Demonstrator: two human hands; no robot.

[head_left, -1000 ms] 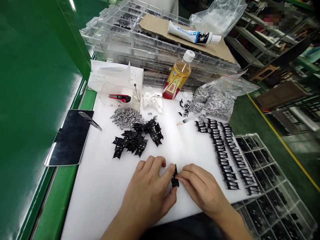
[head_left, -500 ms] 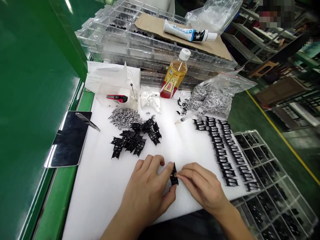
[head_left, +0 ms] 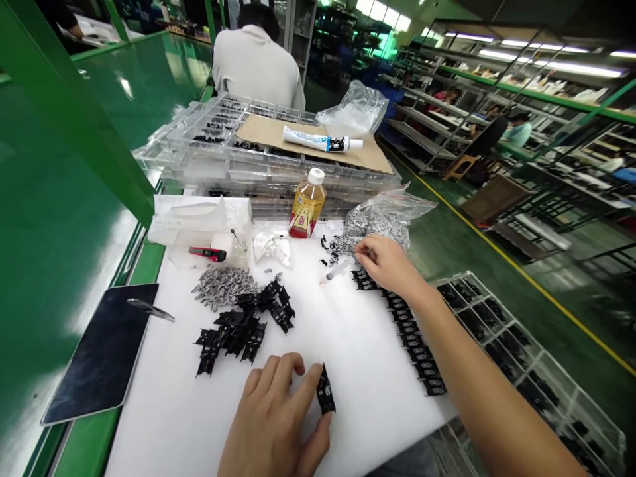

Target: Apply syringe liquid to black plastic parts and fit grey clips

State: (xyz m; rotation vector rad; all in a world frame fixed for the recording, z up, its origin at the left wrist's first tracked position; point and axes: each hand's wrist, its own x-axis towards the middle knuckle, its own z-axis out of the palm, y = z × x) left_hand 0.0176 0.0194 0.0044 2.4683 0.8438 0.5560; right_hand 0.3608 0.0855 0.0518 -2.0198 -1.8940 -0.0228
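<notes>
My left hand (head_left: 275, 421) pinches a small black plastic part (head_left: 325, 392) upright between thumb and forefinger, just above the white foam mat (head_left: 342, 331) near its front edge. My right hand (head_left: 387, 265) is stretched out to the far right of the mat, fingers curled over the syringe-like applicator (head_left: 338, 271) beside the spilled silver metal clips (head_left: 342, 244). Whether it grips the applicator I cannot tell. A loose pile of black parts (head_left: 241, 328) lies left of centre. Rows of black parts (head_left: 412, 334) run along the mat's right side under my right forearm.
A grey clip pile (head_left: 221, 288), a red cutter (head_left: 209, 253), a bottle (head_left: 308, 205) and a bag of clips (head_left: 385, 218) stand at the back. Stacked clear trays (head_left: 209, 159) carry cardboard and a tube (head_left: 320, 141). A dark tablet (head_left: 99, 351) lies left, a compartment tray (head_left: 521, 358) right. A person sits beyond.
My right hand has let go of the black part and reached away to the applicator at the back right. The left hand keeps the part. My head has lifted, showing more of the room.
</notes>
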